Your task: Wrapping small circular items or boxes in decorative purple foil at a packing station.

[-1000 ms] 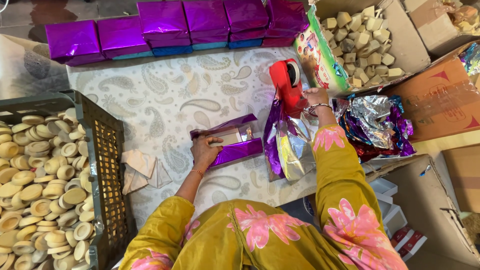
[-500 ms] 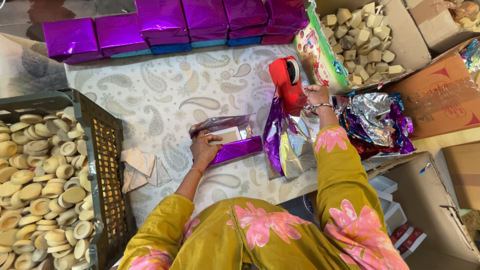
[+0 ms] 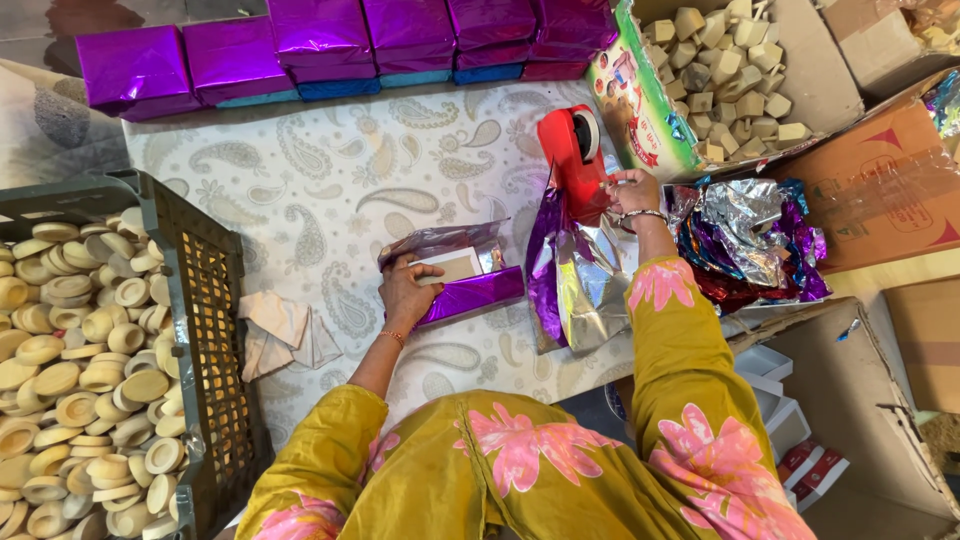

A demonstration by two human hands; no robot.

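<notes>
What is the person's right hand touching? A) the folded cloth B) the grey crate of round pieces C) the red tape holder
C: the right hand rests on the red tape holder, while the left hand presses on the half-wrapped purple box.

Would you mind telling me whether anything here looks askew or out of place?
Mostly tidy. The box under the left hand is only half wrapped, its purple foil gaping open on top. A crumpled cloth lies loose beside the crate. The right hand is at the red tape dispenser.
</notes>
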